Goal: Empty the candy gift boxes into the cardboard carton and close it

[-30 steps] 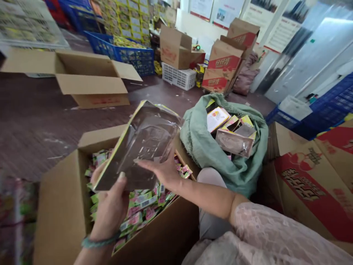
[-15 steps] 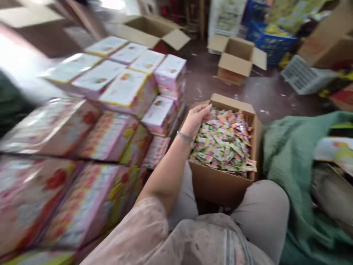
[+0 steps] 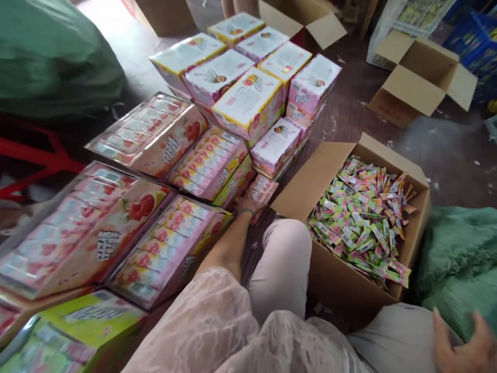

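Observation:
My left hand [image 3: 248, 204] reaches down between the stacked boxes and my knee. Its fingers look spread against a low pink box of small packets [image 3: 263, 189]; shadow hides whether they grip it. My right hand [image 3: 464, 344] is at the lower right edge, fingers apart and nothing in them, partly out of view. In front of my knees stands an open carton [image 3: 349, 280], its left flap folded outward. Heaped inside are many small green, pink and orange sachets [image 3: 353, 212].
Shiny fruit-printed display boxes [image 3: 155, 134] stand in rows at my left, with white-topped boxes [image 3: 248, 98] stacked behind. Beyond the carton is another open carton [image 3: 421, 77]. Green sacks [image 3: 462, 259] lie at the right and upper left [image 3: 54, 57]. A red metal frame [image 3: 39, 160] is at far left.
My left hand has left the carton's left edge and gone down to the low pink box. The carton's left flap now lies outward. My right hand has come into view; the view has swung left.

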The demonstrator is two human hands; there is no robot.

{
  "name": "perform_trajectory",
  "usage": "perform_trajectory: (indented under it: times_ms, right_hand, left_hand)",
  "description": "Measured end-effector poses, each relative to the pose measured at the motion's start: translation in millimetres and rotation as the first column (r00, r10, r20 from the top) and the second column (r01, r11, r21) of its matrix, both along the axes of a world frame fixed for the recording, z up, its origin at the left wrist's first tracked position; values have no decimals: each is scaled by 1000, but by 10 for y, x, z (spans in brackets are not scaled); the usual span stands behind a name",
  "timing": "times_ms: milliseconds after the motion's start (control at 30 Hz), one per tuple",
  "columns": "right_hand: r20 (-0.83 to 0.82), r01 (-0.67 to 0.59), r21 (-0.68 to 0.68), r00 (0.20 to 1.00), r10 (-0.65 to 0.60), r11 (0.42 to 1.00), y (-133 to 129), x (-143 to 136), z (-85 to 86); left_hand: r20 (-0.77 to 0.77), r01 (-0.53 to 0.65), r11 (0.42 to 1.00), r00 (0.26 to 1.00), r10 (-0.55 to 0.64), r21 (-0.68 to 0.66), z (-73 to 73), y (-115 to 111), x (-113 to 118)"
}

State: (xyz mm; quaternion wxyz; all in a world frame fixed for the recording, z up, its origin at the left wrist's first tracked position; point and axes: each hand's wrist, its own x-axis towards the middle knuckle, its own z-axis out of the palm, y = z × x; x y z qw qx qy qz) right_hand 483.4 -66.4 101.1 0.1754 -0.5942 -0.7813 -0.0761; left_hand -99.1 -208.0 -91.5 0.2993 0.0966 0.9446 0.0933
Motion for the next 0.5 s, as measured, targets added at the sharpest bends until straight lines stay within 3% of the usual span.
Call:
perform_trajectory:
  times_ms: [133, 233, 367, 500]
  right_hand:
    - [95, -24, 47, 995, 20, 999, -11, -38, 59]
    - [101, -37, 77, 994, 29, 996, -24, -72, 55]
    - [119, -70, 65, 991, 61, 995, 2, -51, 16]
    - [178, -122, 63, 978, 109, 991, 21, 29, -8]
  left_hand:
    - [-39, 74, 994, 997, -71, 79, -355, -186, 116]
    - [-105, 176, 982, 978, -182, -63, -459, -287, 264]
    - [-118, 234, 959, 960, -253, -158, -430, -300, 484]
    - [-68, 162, 981, 983, -169, -103, -283, -171, 530]
